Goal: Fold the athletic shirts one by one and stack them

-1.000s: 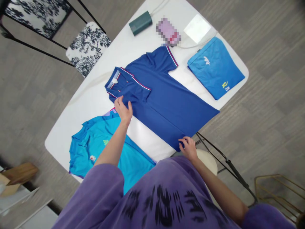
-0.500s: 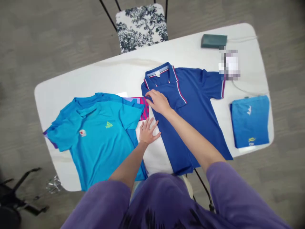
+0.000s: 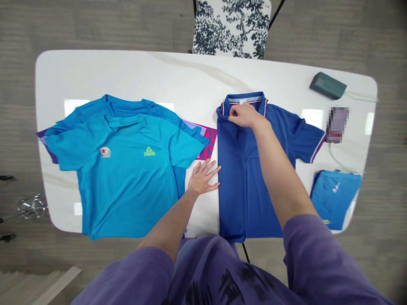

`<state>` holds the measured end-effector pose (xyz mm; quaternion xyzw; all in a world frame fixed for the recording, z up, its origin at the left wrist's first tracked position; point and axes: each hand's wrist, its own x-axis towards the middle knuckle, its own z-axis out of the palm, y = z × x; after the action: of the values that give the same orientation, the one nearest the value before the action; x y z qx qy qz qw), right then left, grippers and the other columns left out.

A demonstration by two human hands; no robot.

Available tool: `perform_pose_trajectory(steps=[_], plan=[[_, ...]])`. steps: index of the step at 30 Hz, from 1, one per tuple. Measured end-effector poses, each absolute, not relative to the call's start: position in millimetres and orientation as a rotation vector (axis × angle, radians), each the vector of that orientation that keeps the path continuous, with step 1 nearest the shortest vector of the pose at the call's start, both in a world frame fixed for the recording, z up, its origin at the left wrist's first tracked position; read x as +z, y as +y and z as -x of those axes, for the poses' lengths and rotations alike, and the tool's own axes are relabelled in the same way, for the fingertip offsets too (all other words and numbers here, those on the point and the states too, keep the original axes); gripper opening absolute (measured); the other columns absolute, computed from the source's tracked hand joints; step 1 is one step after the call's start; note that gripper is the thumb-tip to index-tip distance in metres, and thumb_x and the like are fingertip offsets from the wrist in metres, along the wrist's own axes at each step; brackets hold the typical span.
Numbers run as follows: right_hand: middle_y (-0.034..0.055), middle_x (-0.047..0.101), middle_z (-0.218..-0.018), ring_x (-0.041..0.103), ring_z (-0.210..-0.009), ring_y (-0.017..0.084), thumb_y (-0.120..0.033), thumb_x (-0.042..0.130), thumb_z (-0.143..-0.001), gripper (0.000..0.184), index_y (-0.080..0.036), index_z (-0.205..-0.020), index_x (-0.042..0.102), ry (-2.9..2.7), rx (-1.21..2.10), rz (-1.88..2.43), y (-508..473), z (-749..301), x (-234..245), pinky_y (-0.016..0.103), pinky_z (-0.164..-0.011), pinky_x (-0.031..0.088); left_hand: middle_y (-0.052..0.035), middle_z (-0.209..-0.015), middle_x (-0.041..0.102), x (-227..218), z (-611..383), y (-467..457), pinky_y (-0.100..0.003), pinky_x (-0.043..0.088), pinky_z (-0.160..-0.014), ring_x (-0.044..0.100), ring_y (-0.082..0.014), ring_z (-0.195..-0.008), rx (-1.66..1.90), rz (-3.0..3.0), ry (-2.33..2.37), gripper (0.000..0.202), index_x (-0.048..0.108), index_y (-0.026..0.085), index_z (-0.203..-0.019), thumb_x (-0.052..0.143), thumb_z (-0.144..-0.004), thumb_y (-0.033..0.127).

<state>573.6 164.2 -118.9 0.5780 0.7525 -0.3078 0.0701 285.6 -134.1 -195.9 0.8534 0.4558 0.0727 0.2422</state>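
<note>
A dark blue polo shirt with striped collar and sleeve trim lies on the table, its left side folded inward. My right hand is at its collar, thumb and fingers closed on the cloth by the neck opening. My left hand rests flat with fingers spread on the white tabletop, just left of the polo's folded edge, touching or nearly touching it. To the left is a bright blue T-shirt with a chest logo, spread out over other shirts; a pink patterned sleeve sticks out from beneath.
On the white table, a dark green box with a cable and a blurred-out device sit at the right. Below them is a folded blue garment. A chair with a tree-patterned seat stands beyond the far edge.
My right hand has moved from the polo's left edge up to its collar, and the collar flap now lies straighter. My left hand stays flat. The camera view has turned.
</note>
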Motion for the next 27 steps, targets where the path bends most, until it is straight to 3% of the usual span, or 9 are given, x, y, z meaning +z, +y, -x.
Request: perform_pose_trajectory(steps=[2,5,8,11,15,21,24,27], plan=[[0.0128,0.085,-0.115,0.072,-0.115,0.026,-0.041,0.069,-0.108,0.038,-0.008,-0.12,0.083,2.229,-0.937,-1.737,170,-577,-118,0.038,-0.104,0.049,-0.0003,-0.186,0.042,-197,-285,-134,-0.059,0.021,-0.147,0.032,-0.0352,-0.178,0.205,-2.331,1.245,0.082,0.051,0.042,-0.179,0.073,-0.103,0.064],[0.0071,0.086,-0.113,0.076,-0.108,0.026,-0.049,0.079,-0.1,0.039,-0.017,-0.121,0.086,2.243,-1.037,-1.626,178,-563,-122,0.037,-0.101,0.053,0.0002,-0.186,0.042,-196,-285,-134,-0.059,0.023,-0.146,0.032,-0.0352,-0.178,0.199,-2.326,1.245,0.083,0.05,0.043,-0.179,0.073,-0.102,0.064],[0.0055,0.085,-0.103,0.077,-0.11,0.03,-0.059,0.087,-0.093,0.039,-0.022,-0.105,0.089,2.238,-1.071,-1.563,186,-545,-131,0.04,-0.103,0.054,0.0005,-0.185,0.043,-195,-286,-134,-0.059,0.023,-0.146,0.032,-0.0354,-0.178,0.204,-2.324,1.25,0.082,0.051,0.043,-0.179,0.072,-0.103,0.065],[0.0071,0.083,-0.097,0.076,-0.107,0.03,-0.059,0.086,-0.095,0.038,-0.02,-0.096,0.087,2.228,-1.08,-1.599,193,-550,-138,0.042,-0.101,0.054,-0.0002,-0.184,0.045,-196,-286,-134,-0.059,0.021,-0.147,0.032,-0.0368,-0.178,0.193,-2.311,1.259,0.084,0.051,0.042,-0.178,0.074,-0.101,0.064],[0.0109,0.08,-0.099,0.073,-0.101,0.031,-0.059,0.077,-0.101,0.043,-0.017,-0.104,0.085,2.197,-0.983,-1.864,193,-589,-139,0.045,-0.097,0.057,-0.0001,-0.184,0.045,-197,-287,-135,-0.058,0.02,-0.147,0.032,-0.0372,-0.178,0.201,-2.295,1.257,0.084,0.052,0.042,-0.178,0.076,-0.101,0.063],[0.0129,0.078,-0.108,0.071,-0.107,0.031,-0.063,0.07,-0.106,0.05,-0.016,-0.121,0.078,2.197,-0.977,-2.118,165,-630,-126,0.047,-0.103,0.057,-0.0007,-0.185,0.043,-197,-286,-135,-0.059,0.021,-0.147,0.034,-0.0363,-0.177,0.21,-2.297,1.245,0.082,0.052,0.041,-0.179,0.074,-0.102,0.062],[0.0145,0.078,-0.108,0.072,-0.108,0.034,-0.065,0.066,-0.107,0.048,-0.018,-0.118,0.075,2.009,-0.855,-2.389,125,-654,-119,0.052,-0.105,0.057,-0.0013,-0.185,0.043,-198,-286,-135,-0.059,0.021,-0.147,0.034,-0.0367,-0.177,0.23,-2.289,1.248,0.082,0.052,0.04,-0.178,0.073,-0.103,0.061],[0.0137,0.078,-0.103,0.073,-0.107,0.036,-0.067,0.074,-0.1,0.047,-0.022,-0.112,0.073,1.742,-0.792,-2.587,79,-678,-124,0.055,-0.103,0.059,-0.0017,-0.185,0.044,-199,-287,-136,-0.059,0.02,-0.147,0.034,-0.0373,-0.177,0.249,-2.277,1.248,0.083,0.051,0.04,-0.179,0.074,-0.102,0.06]])
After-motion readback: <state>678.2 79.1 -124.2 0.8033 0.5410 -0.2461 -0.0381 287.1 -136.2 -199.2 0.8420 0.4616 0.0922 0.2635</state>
